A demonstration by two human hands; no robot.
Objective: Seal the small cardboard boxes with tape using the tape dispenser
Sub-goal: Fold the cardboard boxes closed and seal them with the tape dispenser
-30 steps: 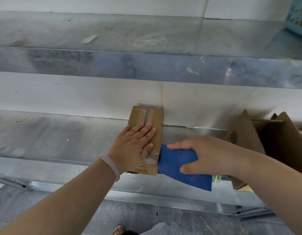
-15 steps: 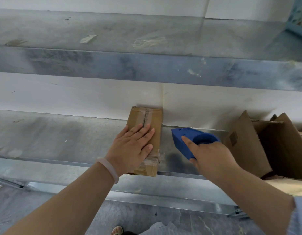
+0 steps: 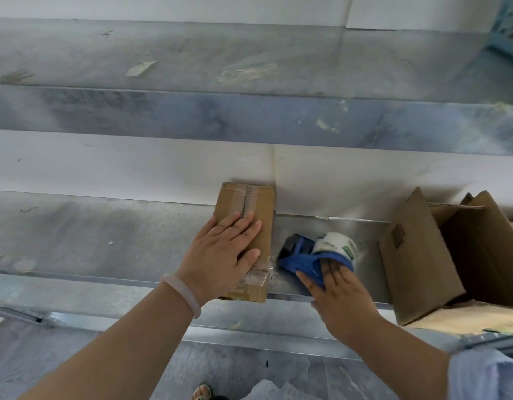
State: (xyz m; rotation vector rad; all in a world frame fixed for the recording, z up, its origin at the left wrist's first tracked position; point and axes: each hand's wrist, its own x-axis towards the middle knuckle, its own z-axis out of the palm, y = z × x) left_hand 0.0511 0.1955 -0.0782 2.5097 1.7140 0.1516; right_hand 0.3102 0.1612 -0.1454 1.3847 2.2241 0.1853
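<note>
A small brown cardboard box (image 3: 262, 215) lies flat on the metal shelf (image 3: 105, 235), with clear tape along its top seam and wrinkled tape over its near end. My left hand (image 3: 220, 255) presses flat on the box, fingers straight. Just right of the box, the blue tape dispenser (image 3: 300, 252) with its white tape roll (image 3: 336, 243) lies on the shelf. My right hand (image 3: 342, 298) holds the dispenser's blue frame between thumb and fingers.
A larger open cardboard box (image 3: 417, 255) with raised flaps stands on the shelf at the right, close to the dispenser. A second metal shelf (image 3: 192, 116) runs above. A white wall backs the lower shelf. The floor shows below the shelf's front edge.
My right hand carried the dispenser from the box's near right corner up and to the right, then lowered it onto the shelf beside the box. My left hand stayed flat on the box.
</note>
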